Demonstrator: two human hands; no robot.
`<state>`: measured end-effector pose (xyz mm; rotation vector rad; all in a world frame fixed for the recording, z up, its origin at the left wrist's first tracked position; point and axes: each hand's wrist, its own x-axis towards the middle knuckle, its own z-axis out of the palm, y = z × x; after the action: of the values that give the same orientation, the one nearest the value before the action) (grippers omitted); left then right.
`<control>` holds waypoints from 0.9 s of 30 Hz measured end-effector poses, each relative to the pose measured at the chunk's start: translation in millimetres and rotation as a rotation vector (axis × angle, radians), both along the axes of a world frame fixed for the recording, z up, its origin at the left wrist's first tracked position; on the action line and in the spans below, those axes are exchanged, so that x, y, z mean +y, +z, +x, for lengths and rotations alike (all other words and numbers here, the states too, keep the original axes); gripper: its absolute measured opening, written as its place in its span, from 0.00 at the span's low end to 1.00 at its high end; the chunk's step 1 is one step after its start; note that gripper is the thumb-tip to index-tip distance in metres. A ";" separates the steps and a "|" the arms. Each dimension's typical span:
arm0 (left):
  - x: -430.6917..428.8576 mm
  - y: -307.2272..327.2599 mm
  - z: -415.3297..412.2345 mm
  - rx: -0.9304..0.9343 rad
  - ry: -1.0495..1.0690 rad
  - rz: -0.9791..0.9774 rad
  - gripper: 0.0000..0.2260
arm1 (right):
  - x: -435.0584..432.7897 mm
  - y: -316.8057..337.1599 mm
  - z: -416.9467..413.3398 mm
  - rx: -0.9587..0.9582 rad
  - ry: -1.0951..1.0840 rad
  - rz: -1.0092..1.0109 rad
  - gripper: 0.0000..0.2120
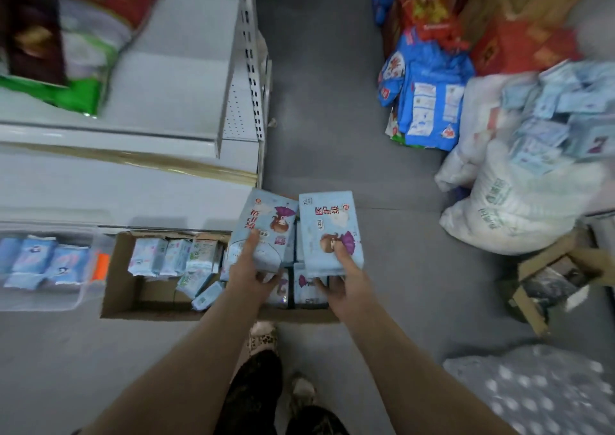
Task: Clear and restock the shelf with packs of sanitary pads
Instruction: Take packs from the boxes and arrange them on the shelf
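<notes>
A sanitary pad pack, flat, soft and light blue, is mid-frame with the left hand curled round it. The right hand grips a second pack just beside it. Under them sits a brown cardboard box. A smooth white metal shelf fills the upper left.

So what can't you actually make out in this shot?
All head view:
- Low packs in the box: mostly hidden by the left hand, right hand and the left pack and right pack they hold.
- Shelf bags: blurred, print unreadable.
- Sack at right: its packs blurred, cut by the edge.
- Tub: cut off by the left edge.
</notes>
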<state>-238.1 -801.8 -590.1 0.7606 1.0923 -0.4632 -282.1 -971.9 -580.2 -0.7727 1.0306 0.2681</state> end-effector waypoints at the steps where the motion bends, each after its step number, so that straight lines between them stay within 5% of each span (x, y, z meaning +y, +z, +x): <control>1: 5.0 20.1 -2.8 -0.030 0.020 0.010 0.26 | 3.7 15.6 0.0 0.017 0.003 -0.017 0.19; 5: 27.5 96.6 -22.7 -0.177 0.069 0.002 0.12 | 17.6 82.5 -1.1 -0.042 0.049 -0.035 0.27; 9: 63.0 170.9 -46.1 -0.282 0.131 0.045 0.24 | 41.1 150.0 -6.3 -0.250 0.177 0.014 0.33; 18: 162.6 311.8 -64.8 -0.563 0.316 0.078 0.26 | 140.9 270.1 14.2 -0.575 0.339 0.030 0.33; 24: 271.6 368.7 -67.0 -0.696 0.356 0.097 0.22 | 237.3 333.3 28.7 -0.759 0.416 0.064 0.13; 27: 342.6 393.5 -65.4 -0.745 0.359 0.137 0.27 | 303.0 364.9 37.3 -0.806 0.450 0.036 0.15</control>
<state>-303.4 -459.2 -196.5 0.7465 0.5362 0.2033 -244.8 -669.0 -215.3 -0.9614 0.0850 0.3173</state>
